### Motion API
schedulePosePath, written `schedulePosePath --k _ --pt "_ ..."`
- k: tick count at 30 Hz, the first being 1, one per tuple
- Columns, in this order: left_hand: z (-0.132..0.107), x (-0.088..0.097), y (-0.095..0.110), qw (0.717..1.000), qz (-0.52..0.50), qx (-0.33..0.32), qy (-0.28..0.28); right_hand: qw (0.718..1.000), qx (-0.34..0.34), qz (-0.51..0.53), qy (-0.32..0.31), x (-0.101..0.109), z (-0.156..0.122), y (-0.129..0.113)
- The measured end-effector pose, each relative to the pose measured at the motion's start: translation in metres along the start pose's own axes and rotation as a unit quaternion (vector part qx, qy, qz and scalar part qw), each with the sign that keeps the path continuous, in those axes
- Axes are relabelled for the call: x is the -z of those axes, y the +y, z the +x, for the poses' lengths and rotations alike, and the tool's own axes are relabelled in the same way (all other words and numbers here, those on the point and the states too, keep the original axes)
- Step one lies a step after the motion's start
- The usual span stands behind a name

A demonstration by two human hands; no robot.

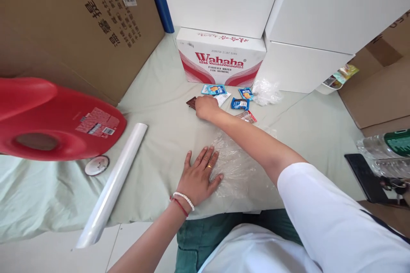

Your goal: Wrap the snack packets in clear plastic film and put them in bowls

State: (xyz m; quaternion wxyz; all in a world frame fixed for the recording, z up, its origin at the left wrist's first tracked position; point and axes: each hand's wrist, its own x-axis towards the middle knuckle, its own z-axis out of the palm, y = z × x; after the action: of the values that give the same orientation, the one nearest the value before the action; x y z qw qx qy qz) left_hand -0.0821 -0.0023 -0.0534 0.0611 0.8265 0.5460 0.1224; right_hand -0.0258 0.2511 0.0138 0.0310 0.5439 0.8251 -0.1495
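Note:
My left hand (200, 175) lies flat on the cloth, fingers spread. Its thumb side touches a crumpled sheet of clear plastic (240, 168). Farther out, my right hand (206, 107) is closed on a small dark brown snack packet (191, 102), part of which sticks out to the left of the fingers. Close around that hand lie light-blue snack packets (214, 89), a white packet (223, 98), a dark-blue wrapped snack (240, 103), another blue packet (246, 93) and a red-and-brown packet (246, 116). My right forearm crosses above the plastic sheet.
A Wahaha water carton (221, 59) stands behind the packets, beside a crumpled clear bag (266, 92). At left are a red jug (64, 119), a roll of clear film (112, 187) and a round lid (97, 165). A phone (365, 178) and plastic bottles (395, 143) lie right.

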Motion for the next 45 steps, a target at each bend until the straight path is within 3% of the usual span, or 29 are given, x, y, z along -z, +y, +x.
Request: schedulePosePath --k 5,11,13,16,18,20,23,25,28,31,34,40,45 --pt "0.0 -0.002 -0.001 1.0 0.018 -0.003 -0.003 1.0 0.006 0.018 -0.013 0.011 -0.018 0.012" --pt "0.001 -0.004 -0.003 1.0 0.027 -0.003 -0.012 0.994 0.003 0.101 0.045 0.023 -0.049 0.045" --pt "0.001 -0.005 -0.002 0.999 0.029 -0.003 -0.015 0.977 0.023 0.201 0.061 0.025 -0.064 0.063" --pt "0.001 -0.004 -0.002 0.999 0.031 0.002 -0.017 0.925 0.063 0.371 0.04 0.029 -0.098 0.095" --pt "0.002 -0.004 -0.001 0.999 0.031 0.005 -0.019 0.91 0.091 0.404 0.019 0.033 -0.129 0.114" --pt "0.002 -0.005 -0.001 0.999 0.033 0.009 -0.023 0.937 0.114 0.33 0.018 0.036 -0.164 0.127" --pt "0.002 -0.007 -0.002 0.999 0.037 0.014 -0.031 0.984 0.123 0.128 0.01 0.025 -0.215 0.132" --pt "0.002 -0.007 -0.002 0.998 0.039 0.012 -0.037 0.989 0.142 0.038 -0.021 0.007 -0.24 0.13" --pt "0.002 -0.007 -0.002 0.998 0.041 0.011 -0.045 0.979 0.188 0.034 -0.066 -0.026 -0.262 0.131" --pt "0.002 -0.006 -0.001 0.998 0.044 0.012 -0.052 0.972 0.198 0.105 -0.069 -0.042 -0.269 0.135" --pt "0.002 -0.005 -0.001 0.998 0.043 0.011 -0.053 0.978 0.153 0.126 -0.07 -0.039 -0.269 0.133" --pt "0.003 -0.004 -0.001 0.999 0.029 0.01 -0.035 0.996 0.071 0.025 -0.055 -0.028 -0.265 0.116" --pt "0.002 -0.006 0.002 0.999 0.028 0.015 -0.044 0.997 0.032 -0.014 -0.073 -0.027 -0.265 0.117"
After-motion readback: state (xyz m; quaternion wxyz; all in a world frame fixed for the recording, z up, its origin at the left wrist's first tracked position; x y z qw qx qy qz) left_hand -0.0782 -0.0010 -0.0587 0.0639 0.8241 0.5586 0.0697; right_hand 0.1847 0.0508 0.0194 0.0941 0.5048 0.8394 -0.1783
